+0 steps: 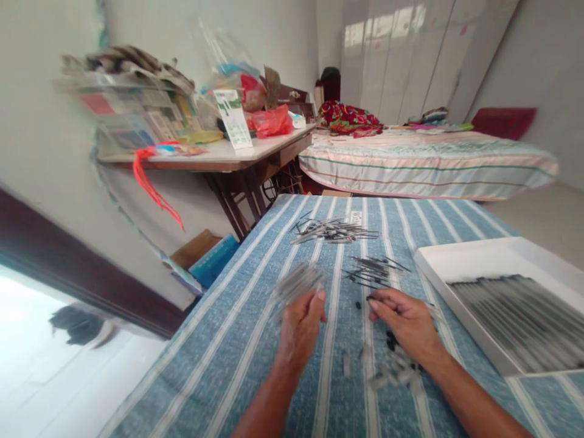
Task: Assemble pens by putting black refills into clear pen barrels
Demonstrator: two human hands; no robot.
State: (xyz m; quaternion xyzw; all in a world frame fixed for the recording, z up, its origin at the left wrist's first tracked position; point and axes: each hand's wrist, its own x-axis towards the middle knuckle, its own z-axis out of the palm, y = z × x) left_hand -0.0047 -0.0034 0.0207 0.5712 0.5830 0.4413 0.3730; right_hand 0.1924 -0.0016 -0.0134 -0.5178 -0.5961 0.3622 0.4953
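My left hand (300, 325) is closed around a bundle of thin grey rods (295, 283) that fans out up and to the left, blurred by motion. My right hand (406, 321) rests on the blue striped cloth (237, 340), fingers pinched at a small dark piece (370, 298) near its fingertips. Small dark and grey bits (395, 365) lie scattered under and beside the right wrist. Two loose heaps of thin rods lie farther away: a dark heap (371, 269) just beyond my right hand and a larger grey heap (335, 231) behind it.
A white tray (438, 260) at the right holds rows of dark rods. Beyond the table stand a striped bed (424, 161) and, on the left, a cluttered sewing table (228, 155) with bags and papers. A bright doorway lies at the lower left.
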